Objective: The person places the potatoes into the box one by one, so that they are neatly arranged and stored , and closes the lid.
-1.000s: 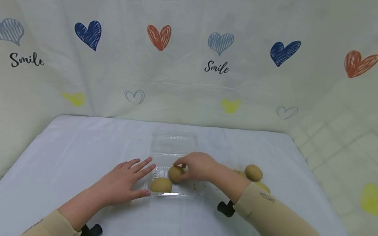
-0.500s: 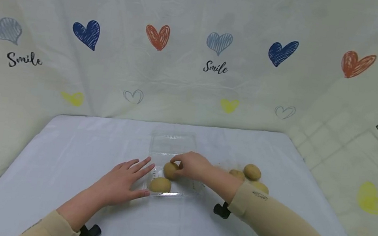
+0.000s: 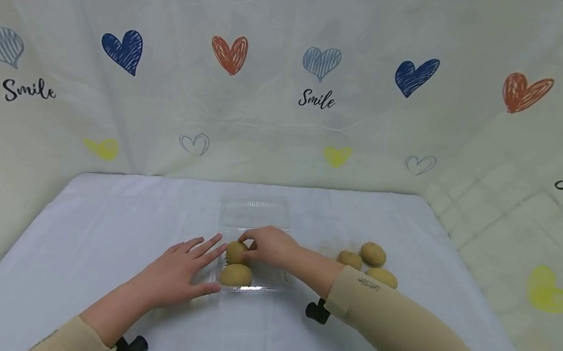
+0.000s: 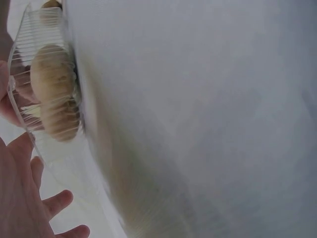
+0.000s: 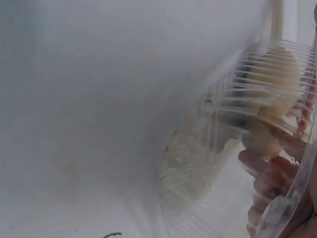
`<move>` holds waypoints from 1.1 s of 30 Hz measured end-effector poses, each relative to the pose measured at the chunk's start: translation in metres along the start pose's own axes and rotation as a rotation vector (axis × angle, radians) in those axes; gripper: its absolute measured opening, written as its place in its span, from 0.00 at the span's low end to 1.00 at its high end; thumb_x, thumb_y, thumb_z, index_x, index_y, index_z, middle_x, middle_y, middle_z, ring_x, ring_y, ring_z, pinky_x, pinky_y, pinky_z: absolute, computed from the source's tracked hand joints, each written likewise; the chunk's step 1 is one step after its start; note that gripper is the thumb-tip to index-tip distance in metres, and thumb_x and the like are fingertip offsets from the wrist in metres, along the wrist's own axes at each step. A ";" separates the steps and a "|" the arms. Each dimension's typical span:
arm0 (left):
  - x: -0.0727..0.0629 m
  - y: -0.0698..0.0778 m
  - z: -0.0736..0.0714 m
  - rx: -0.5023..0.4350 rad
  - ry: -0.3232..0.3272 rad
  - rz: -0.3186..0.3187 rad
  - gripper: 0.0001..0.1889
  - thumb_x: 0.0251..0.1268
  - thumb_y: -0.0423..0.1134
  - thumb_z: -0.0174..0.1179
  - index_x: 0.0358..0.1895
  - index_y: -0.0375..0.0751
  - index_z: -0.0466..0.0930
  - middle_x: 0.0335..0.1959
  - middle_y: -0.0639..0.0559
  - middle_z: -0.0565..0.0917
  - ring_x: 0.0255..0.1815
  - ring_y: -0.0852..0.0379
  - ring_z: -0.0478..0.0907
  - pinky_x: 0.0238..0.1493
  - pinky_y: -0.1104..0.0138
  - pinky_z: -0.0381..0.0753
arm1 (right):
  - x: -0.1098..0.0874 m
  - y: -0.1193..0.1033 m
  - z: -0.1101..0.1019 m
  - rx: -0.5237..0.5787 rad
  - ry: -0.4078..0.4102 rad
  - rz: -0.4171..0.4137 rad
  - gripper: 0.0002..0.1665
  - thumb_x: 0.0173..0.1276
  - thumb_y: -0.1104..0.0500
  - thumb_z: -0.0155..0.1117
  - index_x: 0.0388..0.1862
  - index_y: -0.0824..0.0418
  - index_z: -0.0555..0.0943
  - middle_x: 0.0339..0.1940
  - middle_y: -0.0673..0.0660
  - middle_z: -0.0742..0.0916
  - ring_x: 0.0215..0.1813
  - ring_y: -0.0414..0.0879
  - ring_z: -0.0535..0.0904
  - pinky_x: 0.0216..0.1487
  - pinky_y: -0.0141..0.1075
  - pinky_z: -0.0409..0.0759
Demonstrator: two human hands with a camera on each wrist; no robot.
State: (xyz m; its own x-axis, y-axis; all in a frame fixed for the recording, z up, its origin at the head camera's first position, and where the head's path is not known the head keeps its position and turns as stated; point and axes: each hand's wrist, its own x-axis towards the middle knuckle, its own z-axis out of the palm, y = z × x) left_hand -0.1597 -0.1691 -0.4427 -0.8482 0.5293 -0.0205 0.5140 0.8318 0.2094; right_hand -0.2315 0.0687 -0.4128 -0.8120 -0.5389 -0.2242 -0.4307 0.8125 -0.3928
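Observation:
A clear plastic clamshell box [image 3: 267, 283] lies with its lid [image 3: 255, 213] folded back. Inside, a potato [image 3: 236, 275] sits in the near left corner. My right hand [image 3: 272, 247] pinches a second potato [image 3: 236, 252] between thumb and fingers, just behind the first, at the box's left side. Spread fingers of my left hand [image 3: 177, 274] rest at the left edge of the box; contact is hard to tell. Through the ribbed wall, the left wrist view shows the potato [image 4: 52, 74] nearest that side. The right wrist view has a potato [image 5: 275, 82] behind the plastic.
Three loose potatoes [image 3: 373, 254] lie in a group right of the box, beside the right forearm. Faint crumpled clear plastic [image 3: 331, 246] lies near them. A white cloth covers the table [image 3: 110, 218], with a heart-printed curtain [image 3: 269, 108] behind.
My right hand has carried its potato leftward inside the box, to just behind the other potato. My left hand has stayed at the box's left edge. The view has shifted slightly.

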 end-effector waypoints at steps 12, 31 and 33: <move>0.000 0.001 -0.001 -0.022 0.010 0.008 0.46 0.63 0.77 0.45 0.79 0.59 0.53 0.81 0.59 0.49 0.76 0.42 0.57 0.69 0.42 0.60 | 0.001 -0.012 -0.001 0.007 -0.005 0.003 0.21 0.66 0.47 0.70 0.56 0.50 0.83 0.44 0.46 0.89 0.47 0.40 0.84 0.52 0.36 0.80; 0.000 0.003 -0.002 0.006 -0.001 0.002 0.45 0.63 0.76 0.46 0.80 0.59 0.52 0.81 0.60 0.48 0.76 0.42 0.56 0.70 0.42 0.59 | -0.015 0.002 -0.024 0.108 0.042 0.004 0.25 0.66 0.44 0.70 0.59 0.53 0.82 0.44 0.49 0.89 0.53 0.47 0.82 0.53 0.42 0.80; 0.000 0.003 -0.003 0.001 0.005 0.005 0.45 0.63 0.76 0.46 0.80 0.59 0.53 0.81 0.59 0.48 0.76 0.41 0.56 0.70 0.42 0.59 | -0.019 0.006 -0.026 0.118 0.051 0.005 0.25 0.66 0.45 0.70 0.59 0.52 0.82 0.44 0.48 0.89 0.54 0.48 0.81 0.53 0.42 0.80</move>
State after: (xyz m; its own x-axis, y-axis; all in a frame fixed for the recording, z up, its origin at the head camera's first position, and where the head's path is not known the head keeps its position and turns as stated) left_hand -0.1581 -0.1671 -0.4395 -0.8461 0.5329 -0.0148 0.5186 0.8292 0.2086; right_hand -0.2292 0.0894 -0.3874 -0.8341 -0.5207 -0.1820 -0.3800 0.7816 -0.4947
